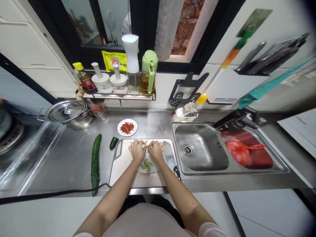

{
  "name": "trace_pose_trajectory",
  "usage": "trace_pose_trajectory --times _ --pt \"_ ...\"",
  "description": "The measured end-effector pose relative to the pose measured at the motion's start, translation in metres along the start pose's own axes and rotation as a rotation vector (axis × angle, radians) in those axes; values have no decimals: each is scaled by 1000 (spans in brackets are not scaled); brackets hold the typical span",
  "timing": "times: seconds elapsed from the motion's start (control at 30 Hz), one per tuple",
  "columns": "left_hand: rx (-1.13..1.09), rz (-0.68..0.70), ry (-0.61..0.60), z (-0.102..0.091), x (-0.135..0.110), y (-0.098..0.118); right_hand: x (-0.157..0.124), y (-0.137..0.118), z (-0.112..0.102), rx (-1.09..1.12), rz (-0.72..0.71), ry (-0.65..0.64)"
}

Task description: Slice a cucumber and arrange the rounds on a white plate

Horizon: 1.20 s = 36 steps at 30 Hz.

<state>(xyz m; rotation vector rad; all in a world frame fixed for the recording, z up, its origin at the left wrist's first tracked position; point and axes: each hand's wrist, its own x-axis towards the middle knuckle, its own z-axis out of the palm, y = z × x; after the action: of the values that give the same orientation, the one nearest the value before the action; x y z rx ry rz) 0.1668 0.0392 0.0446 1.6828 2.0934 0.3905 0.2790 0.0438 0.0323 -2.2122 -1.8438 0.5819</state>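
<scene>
Over the far side of a white plate (pixel 139 169), my left hand (pixel 138 151) and my right hand (pixel 156 151) meet with fingers pinched. Between their fingertips shows a small pale green cucumber slice (pixel 146 143); the fingers partly hide it. Nearer me on the plate, several cucumber slices (pixel 147 165) lie fanned out like a pinwheel. Beneath the plate is a cutting board (pixel 120 168). A knife with a wide blade (pixel 169 153) and black handle (pixel 177 171) rests along the board's right side, beside my right hand.
Left of the board lie a whole cucumber (pixel 95 161) and a cut cucumber end (pixel 114 143). Behind stands a small dish of red bits (pixel 127 127). A lidded steel pot (pixel 74 115) is far left, the sink (pixel 202 148) right. A condiment shelf (pixel 118 96) hangs above the counter.
</scene>
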Motion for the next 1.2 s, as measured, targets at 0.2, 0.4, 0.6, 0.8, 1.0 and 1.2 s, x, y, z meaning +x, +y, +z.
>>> trace_pose_trajectory --times 0.2,0.4,0.6,0.8,1.0,1.2 --pt "-82 -60 55 -8 -3 -2 -1 2 -10 82 24 59" --pt "-221 -134 166 -26 -27 -13 3 9 -28 221 28 202" --pt "-337 -93 204 -34 -62 -23 24 -17 -50 274 -102 283" --pt "-373 -41 206 -37 -78 -22 58 -63 -49 214 -253 220" --pt "-401 -20 211 -39 -81 -24 91 -92 -24 88 -369 112" --pt "-405 -41 220 -38 -80 -30 118 -109 -3 -48 -435 5"
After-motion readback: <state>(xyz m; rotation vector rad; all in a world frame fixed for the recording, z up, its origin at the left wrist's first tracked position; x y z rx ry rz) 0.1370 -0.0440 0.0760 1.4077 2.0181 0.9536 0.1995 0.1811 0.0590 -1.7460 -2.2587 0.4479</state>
